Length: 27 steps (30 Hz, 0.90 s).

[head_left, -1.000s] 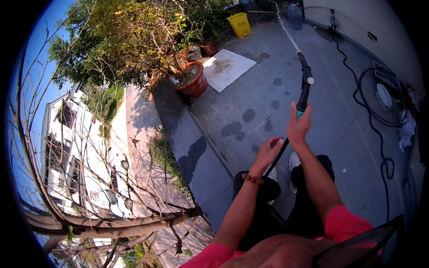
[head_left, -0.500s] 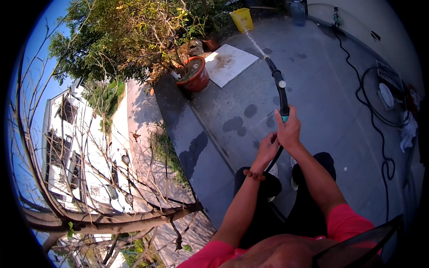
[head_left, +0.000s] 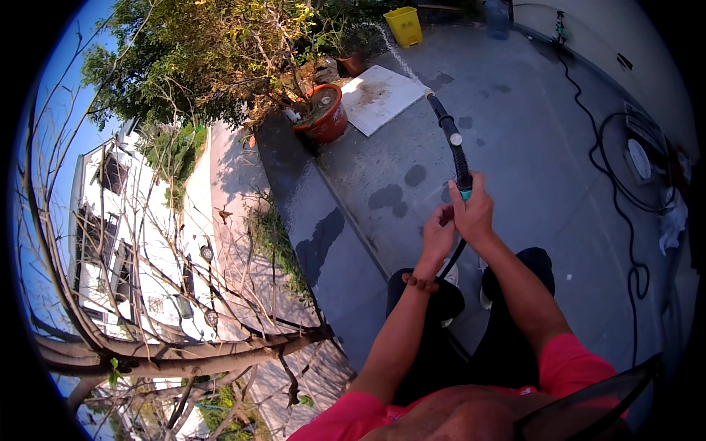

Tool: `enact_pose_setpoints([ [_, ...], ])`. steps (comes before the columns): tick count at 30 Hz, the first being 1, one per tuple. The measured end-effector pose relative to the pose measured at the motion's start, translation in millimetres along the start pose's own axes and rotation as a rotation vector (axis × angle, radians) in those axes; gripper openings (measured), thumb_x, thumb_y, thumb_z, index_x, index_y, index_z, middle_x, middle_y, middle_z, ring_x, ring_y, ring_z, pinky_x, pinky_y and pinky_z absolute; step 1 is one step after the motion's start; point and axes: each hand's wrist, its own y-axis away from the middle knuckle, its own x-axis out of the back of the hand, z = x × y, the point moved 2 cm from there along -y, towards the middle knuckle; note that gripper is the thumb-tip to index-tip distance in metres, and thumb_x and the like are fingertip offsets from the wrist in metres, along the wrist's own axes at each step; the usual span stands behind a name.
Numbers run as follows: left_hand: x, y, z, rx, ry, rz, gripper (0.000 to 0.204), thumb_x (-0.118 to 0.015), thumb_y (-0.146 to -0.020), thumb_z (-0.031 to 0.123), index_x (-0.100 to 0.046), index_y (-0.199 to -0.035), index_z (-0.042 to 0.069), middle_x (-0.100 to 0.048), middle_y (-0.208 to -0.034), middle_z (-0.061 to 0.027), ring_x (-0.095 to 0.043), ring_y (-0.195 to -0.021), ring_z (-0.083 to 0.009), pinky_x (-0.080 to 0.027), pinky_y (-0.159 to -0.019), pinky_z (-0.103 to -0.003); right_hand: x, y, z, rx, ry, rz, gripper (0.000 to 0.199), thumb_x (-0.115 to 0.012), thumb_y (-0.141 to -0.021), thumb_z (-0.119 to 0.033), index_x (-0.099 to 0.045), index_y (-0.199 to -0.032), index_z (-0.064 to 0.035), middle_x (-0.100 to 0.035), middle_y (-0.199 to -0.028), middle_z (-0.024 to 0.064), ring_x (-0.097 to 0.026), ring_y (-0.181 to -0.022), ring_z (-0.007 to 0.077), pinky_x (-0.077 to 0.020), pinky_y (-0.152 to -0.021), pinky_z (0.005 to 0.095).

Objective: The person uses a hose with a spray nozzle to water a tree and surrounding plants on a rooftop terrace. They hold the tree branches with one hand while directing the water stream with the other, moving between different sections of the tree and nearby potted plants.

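A black hose nozzle wand (head_left: 450, 128) with a pale knob and a green-blue collar points away from me. My right hand (head_left: 476, 214) is closed round its lower end, by the collar. From the wand's tip a water jet (head_left: 403, 62) arcs forward and left, toward the plants. Just left of the right hand, my left hand (head_left: 438, 234) has curled fingers close against it; what they hold, if anything, is hidden. Below both hands the dark hose (head_left: 454, 259) runs down between my legs.
A potted tree in a red pot (head_left: 326, 117) stands front left beside a white board (head_left: 382, 99). Beyond are a yellow bin (head_left: 404, 28) and a blue water jug (head_left: 496, 20). Black hose (head_left: 594, 158) snakes along the right wall. A low ledge (head_left: 334, 253) runs at left, by bare branches.
The wand has swung slightly left. Its water jet, which reached toward the yellow bin, now passes left of the bin to the plants. Both hands keep nearly the same place.
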Motion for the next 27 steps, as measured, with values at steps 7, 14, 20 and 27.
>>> enact_pose_setpoints([
  [7,2.6,13.3,46.3,-0.308,0.338,0.007,0.060,-0.071,-0.098,0.029,-0.049,-0.144,-0.002,-0.061,-0.133,-0.0096,-0.058,-0.121,-0.0188,-0.044,-0.104,-0.034,-10.2,18.2,6.6,0.021,0.066,-0.086,0.034,-0.066,-0.100,-0.029,-0.055,-0.119,-0.0022,-0.070,-0.093,0.0229,-0.069,-0.083,0.0456,-0.0523,-0.067,0.0515],
  [14,7.3,13.4,36.8,-0.300,0.112,0.118,0.048,-0.075,-0.099,0.031,-0.063,-0.132,-0.002,-0.065,-0.119,-0.0040,-0.059,-0.103,-0.0102,-0.047,-0.088,-0.027,-19.3,39.4,7.2,0.120,0.075,-0.153,0.038,-0.066,-0.097,-0.022,-0.056,-0.129,-0.0039,-0.070,-0.101,0.0222,-0.069,-0.084,0.0455,-0.0535,-0.066,0.0521],
  [20,5.9,13.7,37.9,-0.278,0.118,0.162,0.037,-0.074,-0.100,0.025,-0.069,-0.126,-0.001,-0.067,-0.107,0.0009,-0.057,-0.090,-0.0055,-0.047,-0.076,-0.023,-21.7,44.2,11.7,0.139,0.124,-0.145,0.039,-0.067,-0.096,-0.022,-0.056,-0.129,-0.0040,-0.071,-0.104,0.0224,-0.070,-0.084,0.0453,-0.0533,-0.065,0.0527],
  [27,14.1,13.9,35.8,-0.264,0.088,0.118,0.043,-0.072,-0.102,0.030,-0.067,-0.130,-0.002,-0.066,-0.112,-0.0004,-0.058,-0.097,-0.0074,-0.047,-0.084,-0.024,-25.3,44.9,7.4,-0.018,0.045,-0.241,0.040,-0.068,-0.096,-0.027,-0.054,-0.125,-0.0029,-0.071,-0.097,0.0240,-0.069,-0.087,0.0483,-0.0527,-0.068,0.0554],
])
